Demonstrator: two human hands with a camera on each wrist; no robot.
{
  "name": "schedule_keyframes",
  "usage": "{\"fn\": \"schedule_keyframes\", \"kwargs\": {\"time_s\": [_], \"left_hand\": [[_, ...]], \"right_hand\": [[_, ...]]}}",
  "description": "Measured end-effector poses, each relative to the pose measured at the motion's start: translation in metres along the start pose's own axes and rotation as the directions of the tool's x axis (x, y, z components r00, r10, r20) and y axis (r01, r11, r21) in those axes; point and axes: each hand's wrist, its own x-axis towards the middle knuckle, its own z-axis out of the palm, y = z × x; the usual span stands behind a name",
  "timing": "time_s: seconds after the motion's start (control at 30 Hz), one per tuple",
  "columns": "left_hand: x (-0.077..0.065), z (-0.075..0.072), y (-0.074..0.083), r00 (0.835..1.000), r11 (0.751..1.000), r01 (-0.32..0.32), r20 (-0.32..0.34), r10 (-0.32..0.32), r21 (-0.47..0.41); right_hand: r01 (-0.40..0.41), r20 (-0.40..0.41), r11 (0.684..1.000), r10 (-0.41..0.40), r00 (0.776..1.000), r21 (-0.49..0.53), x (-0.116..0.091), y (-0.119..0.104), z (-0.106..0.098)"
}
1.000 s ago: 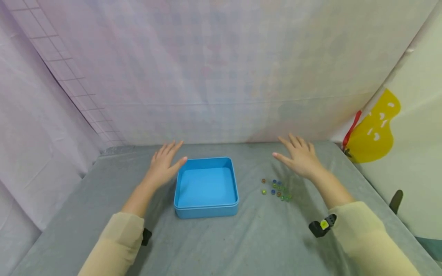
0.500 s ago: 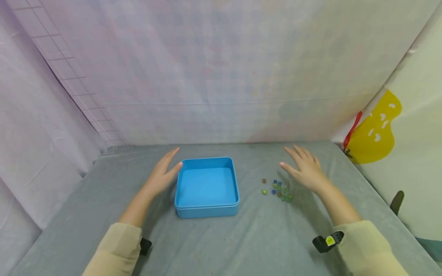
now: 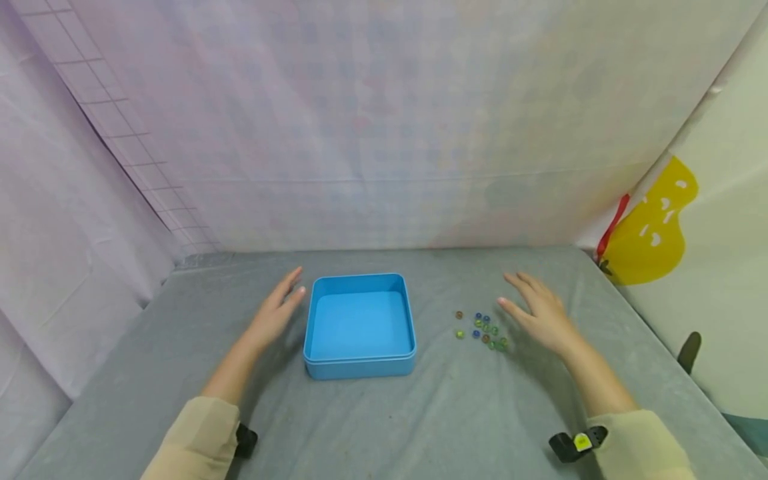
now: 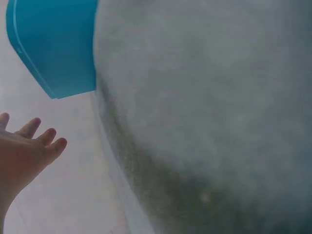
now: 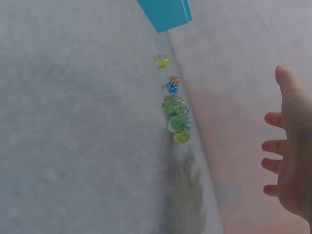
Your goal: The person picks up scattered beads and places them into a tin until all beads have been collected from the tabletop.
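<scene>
Marbles [image 3: 486, 339] lie loose on grey cloth [image 3: 360, 433], to the right of a blue box [image 3: 360, 369] and well apart from it. Most sit bunched together, with two set off toward the box; the soft-looking cloth probably keeps such round things from rolling. The box, lidless and hollow side up, rests flat, a stance that likely keeps it steady. A person's left hand [image 3: 272, 319] hangs near its left wall, not touching, fingers and thumb spread and gripping nothing. The right hand [image 3: 543, 319], similarly spread and bare of any hold, is poised just right of the marbles, its shadow cast on the cloth. Raised clear on either side, both hands appear placed to disturb neither box nor marbles.
</scene>
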Motion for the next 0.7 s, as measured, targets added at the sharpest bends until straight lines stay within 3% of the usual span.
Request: {"fn": "schedule_keyframes", "kwargs": {"time_s": [0.27, 0.7], "left_hand": [[0.0, 0.0, -0.009, 1.0, 0.994, 0.026, 0.017, -0.025, -0.102], [-0.001, 0.0, -0.022, 0.993, 0.981, 0.042, 0.113, -0.021, -0.191]], "right_hand": [[0.011, -0.028, 0.999, -0.01, 1.0, 0.051, -0.01, 0.007, 0.007], [0.029, -0.055, 0.985, -0.02, 0.998, 0.171, -0.022, 0.015, 0.016]]}}
